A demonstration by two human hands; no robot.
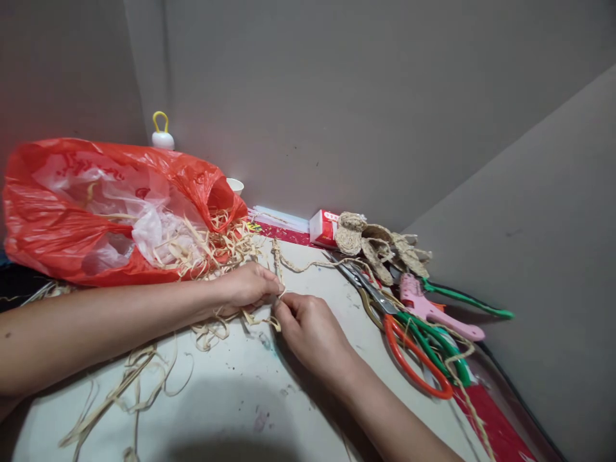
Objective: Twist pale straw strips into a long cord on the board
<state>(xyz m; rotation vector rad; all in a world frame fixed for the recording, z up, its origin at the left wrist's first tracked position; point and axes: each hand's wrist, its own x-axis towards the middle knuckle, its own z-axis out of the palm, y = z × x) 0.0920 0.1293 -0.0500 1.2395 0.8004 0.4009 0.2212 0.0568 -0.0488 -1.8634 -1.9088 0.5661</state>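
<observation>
From afar I see left hand (pixel 250 285) and right hand (pixel 312 330), both pinching braided raffia cord (pixel 277 256) (orange-handled scissors (pixel 384 301) lie nearby).

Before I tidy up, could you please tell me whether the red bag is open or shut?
Open: the red bag gapes, showing white plastic inside, and straw spills onto the table.

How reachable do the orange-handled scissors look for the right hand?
Probably yes: bare tabletop lies between the right hand and the orange-handled scissors, though that hand appears to be pinching the straw braid.
</observation>
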